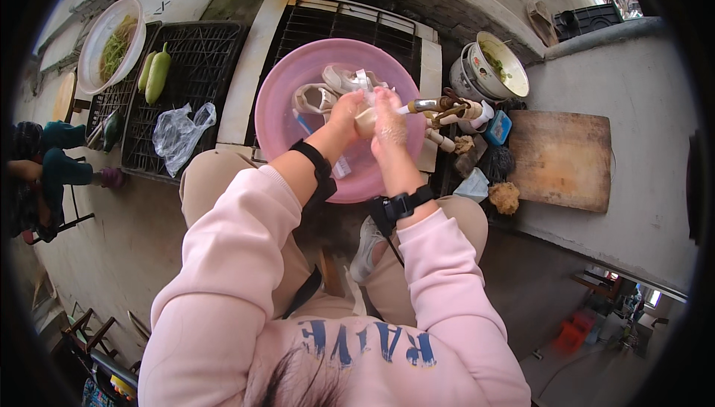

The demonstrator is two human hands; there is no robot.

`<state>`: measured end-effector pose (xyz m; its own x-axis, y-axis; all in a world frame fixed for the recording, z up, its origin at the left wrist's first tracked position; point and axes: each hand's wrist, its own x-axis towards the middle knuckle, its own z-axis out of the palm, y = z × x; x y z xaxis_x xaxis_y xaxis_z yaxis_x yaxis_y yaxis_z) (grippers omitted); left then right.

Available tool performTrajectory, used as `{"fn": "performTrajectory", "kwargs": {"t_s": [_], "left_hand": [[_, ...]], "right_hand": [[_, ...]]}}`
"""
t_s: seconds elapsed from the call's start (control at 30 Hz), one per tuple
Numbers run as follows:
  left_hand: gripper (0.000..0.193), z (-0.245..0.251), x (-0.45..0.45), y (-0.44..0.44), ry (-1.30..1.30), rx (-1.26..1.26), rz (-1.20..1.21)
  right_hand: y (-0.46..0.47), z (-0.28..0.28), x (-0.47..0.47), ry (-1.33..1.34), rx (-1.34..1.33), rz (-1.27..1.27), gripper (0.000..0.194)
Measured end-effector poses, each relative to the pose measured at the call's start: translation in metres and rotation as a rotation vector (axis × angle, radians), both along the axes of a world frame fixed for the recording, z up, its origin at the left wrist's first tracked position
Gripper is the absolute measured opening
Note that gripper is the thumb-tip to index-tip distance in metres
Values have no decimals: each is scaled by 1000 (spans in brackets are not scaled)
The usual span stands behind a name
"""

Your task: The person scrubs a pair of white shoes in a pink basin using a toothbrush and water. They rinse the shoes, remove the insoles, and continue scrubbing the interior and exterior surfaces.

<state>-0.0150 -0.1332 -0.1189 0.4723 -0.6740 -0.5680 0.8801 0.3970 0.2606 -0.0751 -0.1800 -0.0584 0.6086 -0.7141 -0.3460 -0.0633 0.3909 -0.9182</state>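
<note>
My left hand (346, 112) and my right hand (389, 119) are close together over a pink plastic basin (279, 77). Between them they hold a cream-coloured object (366, 122), mostly covered by my fingers, so I cannot tell what it is. Both hands look wet, with foam or droplets on the right wrist. A tap (423, 105) with a white spout ends at my right hand. Behind my hands, a beige shoe (314, 98) and another pale shoe (339, 78) lie in the basin. A blue-handled tool (303, 122) and a white item (342, 168) rest nearby.
The basin sits on a metal grate (335, 19). On the left, a black crate (195, 55) holds green gourds (158, 74) and a clear plastic bag (181, 130). Enamel bowl (516, 80), scouring pad (504, 198) and wooden board (561, 161) stand right. A person (61, 164) is at far left.
</note>
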Motion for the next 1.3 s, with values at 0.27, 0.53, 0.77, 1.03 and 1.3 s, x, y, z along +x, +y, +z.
{"fn": "performTrajectory", "kwargs": {"t_s": [0.27, 0.53, 0.77, 1.03, 1.3], "left_hand": [[33, -24, -18, -14, 70, -410, -123], [36, 0, -41, -26, 38, -150, -22], [43, 29, -56, -6, -376, 698, -299], [50, 28, -8, 25, -679, 755, -925], [44, 47, 15, 39, -1014, 1026, -1350]], "right_hand": [[22, 28, -20, -3, -653, 133, 43], [-5, 16, 3, -52, -137, -146, 35], [-45, -41, 7, 426, -400, 4, 34], [-35, -12, -40, 561, -1075, 381, 32], [-54, 59, -77, 800, -1120, 927, 19]]}}
